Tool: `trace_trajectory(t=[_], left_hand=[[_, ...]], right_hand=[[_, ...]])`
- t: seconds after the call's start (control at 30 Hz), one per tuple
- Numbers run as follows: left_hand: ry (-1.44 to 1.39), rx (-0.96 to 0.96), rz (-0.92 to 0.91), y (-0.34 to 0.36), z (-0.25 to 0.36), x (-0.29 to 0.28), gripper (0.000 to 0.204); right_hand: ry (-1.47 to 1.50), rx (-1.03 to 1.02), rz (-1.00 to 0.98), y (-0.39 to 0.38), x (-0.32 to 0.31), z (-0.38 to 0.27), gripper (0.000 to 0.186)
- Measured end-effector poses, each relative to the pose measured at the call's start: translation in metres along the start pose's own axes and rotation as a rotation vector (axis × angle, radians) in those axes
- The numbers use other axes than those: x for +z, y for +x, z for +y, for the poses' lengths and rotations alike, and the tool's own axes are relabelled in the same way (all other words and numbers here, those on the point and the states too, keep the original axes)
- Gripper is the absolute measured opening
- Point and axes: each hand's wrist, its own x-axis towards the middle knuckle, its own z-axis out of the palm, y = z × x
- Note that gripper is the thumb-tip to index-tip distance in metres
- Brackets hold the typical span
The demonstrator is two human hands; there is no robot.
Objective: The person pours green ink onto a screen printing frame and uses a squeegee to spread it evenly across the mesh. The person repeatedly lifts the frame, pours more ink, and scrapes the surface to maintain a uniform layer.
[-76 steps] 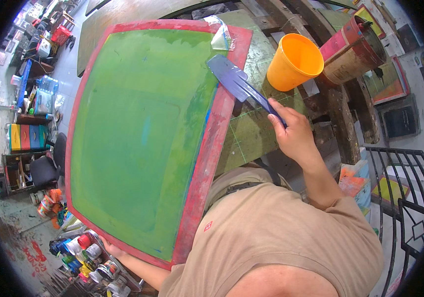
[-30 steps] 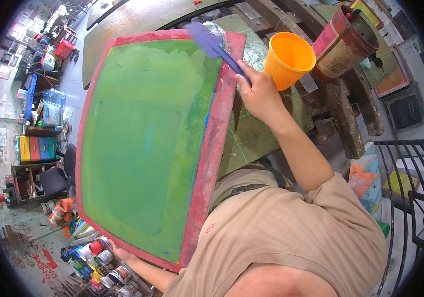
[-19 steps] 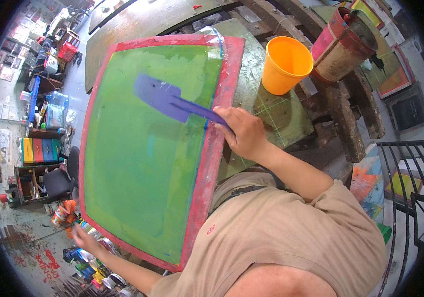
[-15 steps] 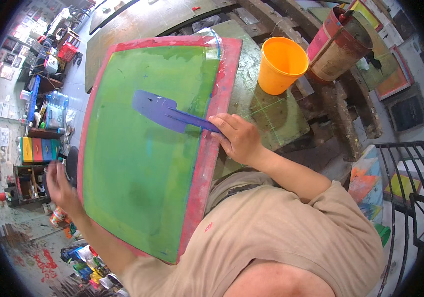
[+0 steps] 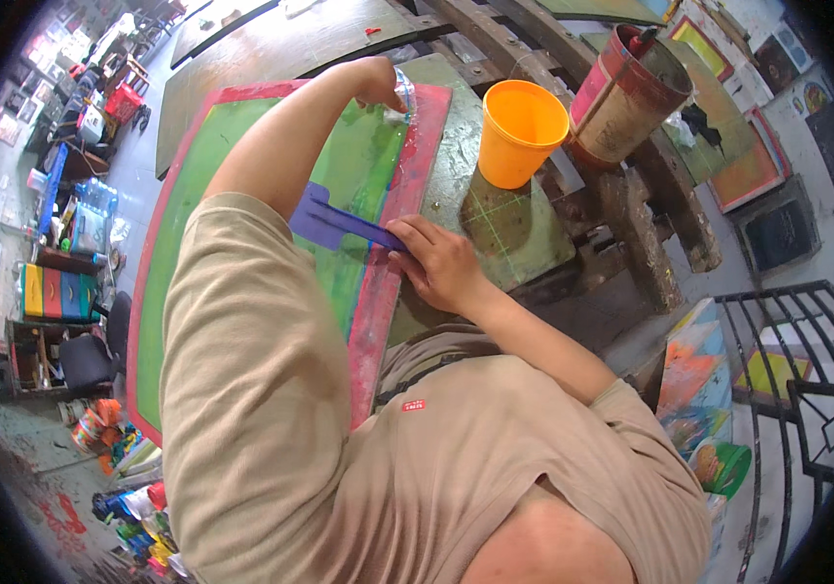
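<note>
A screen-printing frame (image 5: 399, 282) with a red-pink border and green mesh (image 5: 168, 292) lies in front of me. My right hand (image 5: 441, 261) grips the handle of a purple plastic spatula (image 5: 324, 222) at the frame's right edge; its broad blade rests over the mesh, partly covered by my left arm. That arm reaches across the mesh to the far right corner. There my left hand (image 5: 376, 82) has its fingers bent down and closed at a piece of clear plastic film (image 5: 404, 92); the fingertips are partly hidden.
An orange bucket (image 5: 512, 146) stands on the green board (image 5: 534, 229) right of the frame. Beyond it is a paint-stained can (image 5: 626, 97) on wooden beams (image 5: 665, 234). A black metal railing (image 5: 777, 389) is at the right; a dark chair (image 5: 91, 360) and colored drawers (image 5: 52, 292) are at the left.
My left hand has swung from beyond the frame's left edge across to its far right corner, at the clear film. My right hand keeps its hold on the spatula. The view has shifted slightly.
</note>
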Motion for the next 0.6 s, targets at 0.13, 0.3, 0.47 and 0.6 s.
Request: trace_trajectory(t=[0.13,0.3,0.47,0.6], left_hand=[[-0.049,0.029,0.185,-0.003,0.000,0.009,0.036],[-0.174,-0.027,0.263,-0.001,-0.004,0.018,0.022],[-0.253,0.049,0.321,-0.019,0.002,0.006,0.012],[-0.309,0.282,0.451,-0.027,0.003,0.007,0.011]], right_hand=[[-0.072,-0.009,-0.003,-0.003,0.000,0.000,0.037],[-0.108,-0.017,0.010,-0.005,0.005,0.000,0.040],[-0.141,-0.017,-0.016,-0.005,0.004,0.000,0.040],[-0.145,0.006,-0.037,-0.004,0.001,-0.001,0.037]])
